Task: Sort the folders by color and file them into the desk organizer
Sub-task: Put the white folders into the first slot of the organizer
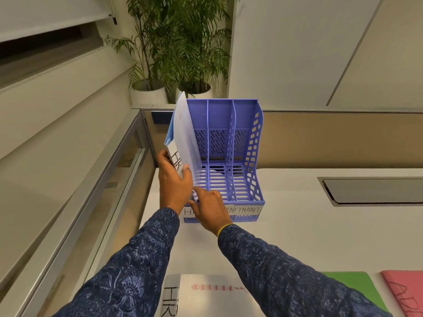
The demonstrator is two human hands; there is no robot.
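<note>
Left hand [175, 179] grips HR folder [183, 133]; right hand [209, 207] at bottom corner, grip unclear. Keep straight, slide slowly into left slot of organizer [254, 156].

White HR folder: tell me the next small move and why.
Probably slide it down and back into the leftmost slot of the organizer. The left hand grips the white HR folder, tilted over that slot, the right hand is at its lower corner, and the front label there begins with H.
</note>
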